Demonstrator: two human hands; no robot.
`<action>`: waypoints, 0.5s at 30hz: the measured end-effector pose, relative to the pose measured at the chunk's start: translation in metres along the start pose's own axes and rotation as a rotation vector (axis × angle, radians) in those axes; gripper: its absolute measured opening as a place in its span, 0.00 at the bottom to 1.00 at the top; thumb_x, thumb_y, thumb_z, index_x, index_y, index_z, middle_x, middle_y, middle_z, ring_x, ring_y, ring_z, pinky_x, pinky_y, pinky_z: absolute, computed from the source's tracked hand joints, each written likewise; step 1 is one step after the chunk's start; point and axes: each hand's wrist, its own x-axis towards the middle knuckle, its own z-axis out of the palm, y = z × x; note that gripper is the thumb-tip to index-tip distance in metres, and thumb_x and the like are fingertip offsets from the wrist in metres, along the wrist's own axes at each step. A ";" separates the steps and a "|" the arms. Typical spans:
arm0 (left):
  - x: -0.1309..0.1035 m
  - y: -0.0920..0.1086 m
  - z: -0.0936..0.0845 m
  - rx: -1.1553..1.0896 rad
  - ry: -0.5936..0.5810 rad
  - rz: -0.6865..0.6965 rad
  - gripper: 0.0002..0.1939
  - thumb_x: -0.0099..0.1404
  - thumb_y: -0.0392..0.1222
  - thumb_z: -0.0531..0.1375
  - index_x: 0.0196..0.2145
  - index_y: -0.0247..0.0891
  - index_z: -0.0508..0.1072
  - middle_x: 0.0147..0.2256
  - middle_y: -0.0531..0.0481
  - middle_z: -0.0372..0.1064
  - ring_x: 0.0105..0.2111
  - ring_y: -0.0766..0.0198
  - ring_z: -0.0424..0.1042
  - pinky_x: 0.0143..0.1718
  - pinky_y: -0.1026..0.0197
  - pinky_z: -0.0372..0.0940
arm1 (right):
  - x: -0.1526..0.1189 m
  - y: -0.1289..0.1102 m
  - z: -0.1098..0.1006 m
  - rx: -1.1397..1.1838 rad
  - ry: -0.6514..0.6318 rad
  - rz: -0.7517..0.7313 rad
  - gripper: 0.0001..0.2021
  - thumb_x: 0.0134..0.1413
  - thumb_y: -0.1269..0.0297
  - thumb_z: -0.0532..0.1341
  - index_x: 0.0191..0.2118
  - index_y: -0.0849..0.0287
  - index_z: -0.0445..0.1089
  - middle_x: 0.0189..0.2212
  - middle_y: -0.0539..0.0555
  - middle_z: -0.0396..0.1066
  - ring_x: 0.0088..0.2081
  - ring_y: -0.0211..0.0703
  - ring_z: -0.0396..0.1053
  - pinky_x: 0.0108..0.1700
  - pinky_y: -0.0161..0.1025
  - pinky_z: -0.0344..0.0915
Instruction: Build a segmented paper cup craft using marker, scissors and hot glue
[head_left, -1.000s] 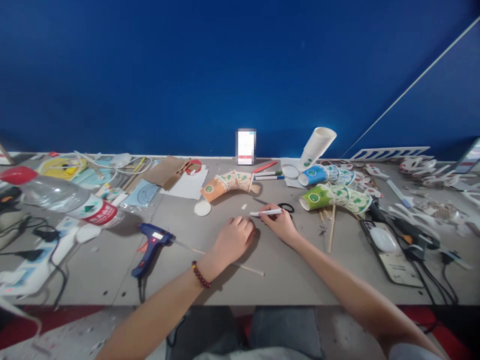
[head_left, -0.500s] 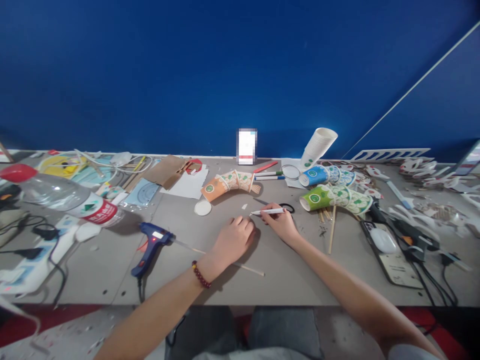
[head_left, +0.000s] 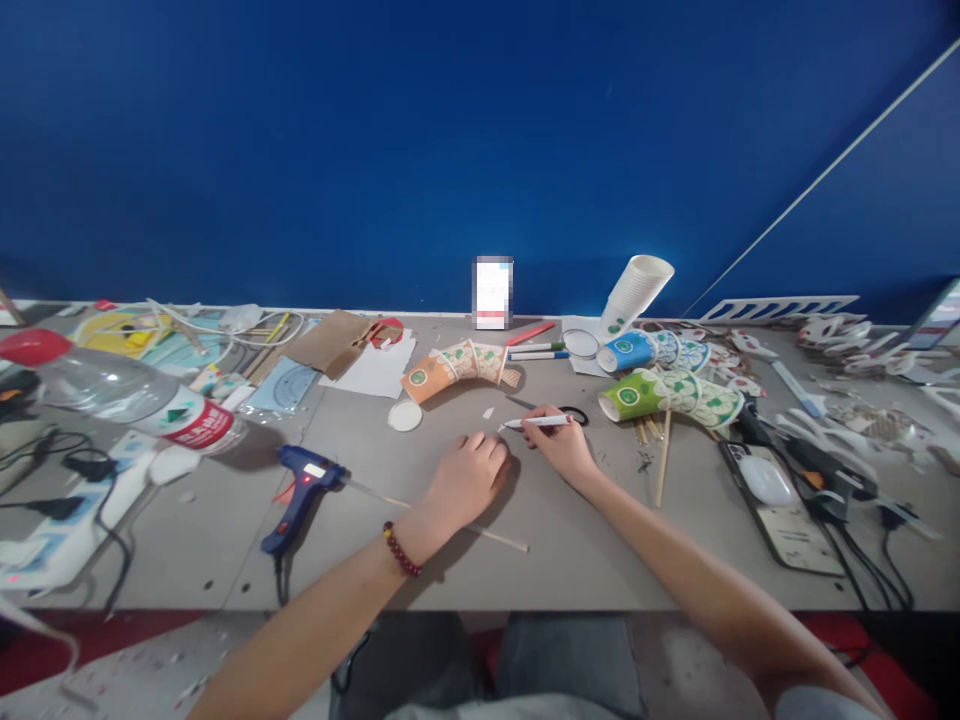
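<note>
My right hand [head_left: 561, 445] holds a white marker pen [head_left: 546, 422] in a writing grip, its tip pointing left, close to a tiny white scrap [head_left: 502, 428]. My left hand [head_left: 471, 475] rests on the table with its fingers curled together beside that tip; whatever lies under the fingertips is hidden. Another small white scrap [head_left: 488, 413] lies just beyond. Partly behind my right hand are scissors [head_left: 574, 413] with a black handle. A thin wooden stick [head_left: 499, 539] passes under my left wrist. Farther back lies an orange-patterned chain of nested paper cups [head_left: 456, 368], with a white disc [head_left: 405, 416] near it.
To the left are a blue glue gun [head_left: 304, 495], a water bottle [head_left: 142, 400] and a power strip [head_left: 82, 520]. Blue [head_left: 652, 352] and green [head_left: 667, 398] cup chains, a cup stack [head_left: 637, 290], a phone [head_left: 795, 530] and a black glue gun [head_left: 832, 475] occupy the right.
Almost nothing differs. Both hands keep their places, with the marker pen still in the right one; the view has shifted very slightly.
</note>
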 end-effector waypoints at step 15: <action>0.000 0.000 0.000 -0.013 -0.013 -0.003 0.12 0.73 0.40 0.48 0.39 0.36 0.69 0.37 0.45 0.70 0.39 0.55 0.66 0.37 0.53 0.60 | 0.001 0.001 -0.001 0.017 0.041 0.005 0.09 0.51 0.56 0.61 0.31 0.57 0.71 0.21 0.51 0.73 0.22 0.41 0.68 0.28 0.36 0.67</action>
